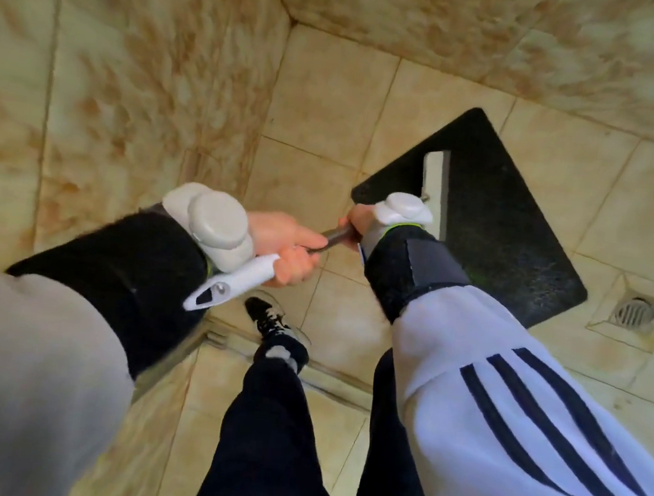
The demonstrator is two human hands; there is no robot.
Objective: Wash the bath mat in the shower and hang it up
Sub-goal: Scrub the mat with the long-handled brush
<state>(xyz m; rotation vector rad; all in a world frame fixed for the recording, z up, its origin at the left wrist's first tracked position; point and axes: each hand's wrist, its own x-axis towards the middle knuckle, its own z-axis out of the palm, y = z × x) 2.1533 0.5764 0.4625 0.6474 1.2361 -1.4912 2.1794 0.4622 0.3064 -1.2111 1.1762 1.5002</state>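
The person is leaning over the shower floor [325, 122], both hands spaced along a dark pole [335, 237]. The left hand [290, 249] is wrapping its fingers [293, 269] round the upper end and the right hand [358, 220] is clamping it lower down, probably to bear weight onto the white head [436, 179] resting on the bath mat [506, 230]. The mat is lying flat on the tiles beside the drain [635, 311]; it is black, faintly speckled and looks damp.

right hand [357, 219] mostly behind wrist device [403, 212] | handle [335, 235] ends buried in left hand [290, 249] and right | bath mat [499, 220] near corner behind forearm [409, 271] | left wall [131, 76] blurred
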